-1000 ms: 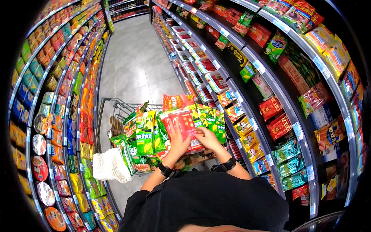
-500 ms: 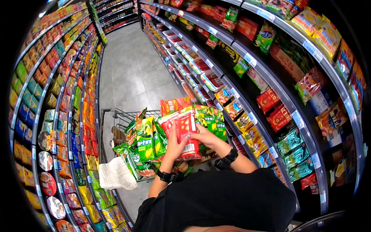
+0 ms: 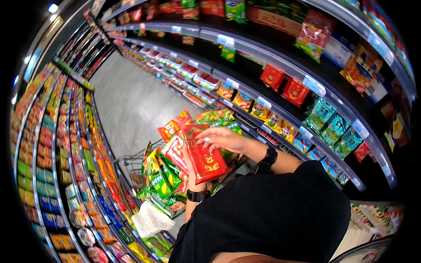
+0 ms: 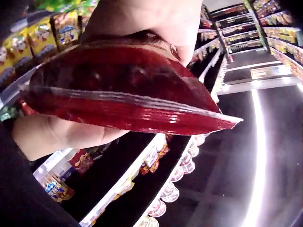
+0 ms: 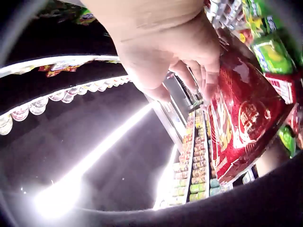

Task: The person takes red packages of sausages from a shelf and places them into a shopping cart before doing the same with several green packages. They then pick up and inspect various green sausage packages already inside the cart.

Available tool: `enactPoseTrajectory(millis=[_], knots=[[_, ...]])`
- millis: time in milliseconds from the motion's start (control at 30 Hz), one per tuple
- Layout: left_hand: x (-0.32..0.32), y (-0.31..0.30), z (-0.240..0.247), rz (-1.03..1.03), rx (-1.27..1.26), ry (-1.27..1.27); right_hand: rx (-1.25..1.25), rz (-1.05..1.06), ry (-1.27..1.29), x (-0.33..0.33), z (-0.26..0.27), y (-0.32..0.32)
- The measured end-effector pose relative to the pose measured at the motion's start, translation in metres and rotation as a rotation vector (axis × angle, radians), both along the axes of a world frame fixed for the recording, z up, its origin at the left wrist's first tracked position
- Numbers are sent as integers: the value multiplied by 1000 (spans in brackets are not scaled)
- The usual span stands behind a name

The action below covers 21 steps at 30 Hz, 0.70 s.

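Note:
In the head view, a glossy red bag point(image 3: 202, 158) with a gold cartoon animal near its lower edge is held up over the cart. My left hand point(image 3: 191, 168) grips it from the left side, its fingers mostly hidden behind the bag. The left wrist view looks along a ridged end seam of the same red bag point(image 4: 118, 85). Over its upper part lies my right hand point(image 3: 227, 139), fingers loosely bent. In the right wrist view, that hand's fingertips are right at the bag's edge, and the thumb stands apart with nothing pinched.
A wire shopping cart point(image 3: 125, 163) is piled with green packets point(image 3: 158, 177) and another red packet point(image 3: 175, 125). A white cloth point(image 3: 151, 219) hangs at its near left. Snack shelves point(image 3: 263, 103) run along the right, more packed shelves point(image 3: 57, 175) along the left. Grey floor point(image 3: 127, 87) stretches ahead.
The view has swung right. The red bag has been raised and turned, so a face with a gold animal shows instead of the barcode side. My right hand has moved from its side edge to over its top.

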<state>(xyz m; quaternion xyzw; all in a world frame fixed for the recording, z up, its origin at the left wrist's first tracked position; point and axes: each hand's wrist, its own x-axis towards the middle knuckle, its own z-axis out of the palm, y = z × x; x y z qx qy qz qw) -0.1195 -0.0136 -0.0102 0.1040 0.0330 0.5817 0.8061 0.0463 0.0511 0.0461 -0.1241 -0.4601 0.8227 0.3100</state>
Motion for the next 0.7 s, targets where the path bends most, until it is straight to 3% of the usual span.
enactPoseTrajectory(millis=[167,267,400,433,500,600,633,700], knots=[[54,32,17,-199,-94,144,60,-732,-285,60,-39,14],[88,51,28,-332,-135,246,-252,-433,-451,124,-49,16],[142,80,37,-470,-168,408,-481,-224,-177,180,-42,2],[157,90,37,-476,-168,475,-442,-235,-57,187,-55,4],[189,107,36,-425,-176,679,-427,-414,-103,208,-60,2],[223,145,5,-312,300,952,-337,-699,-150,244,-62,3],[232,156,-3,-239,342,1162,-276,-847,-223,255,-55,3],[256,169,-10,-251,402,1151,-201,-1065,-273,271,-64,16]])
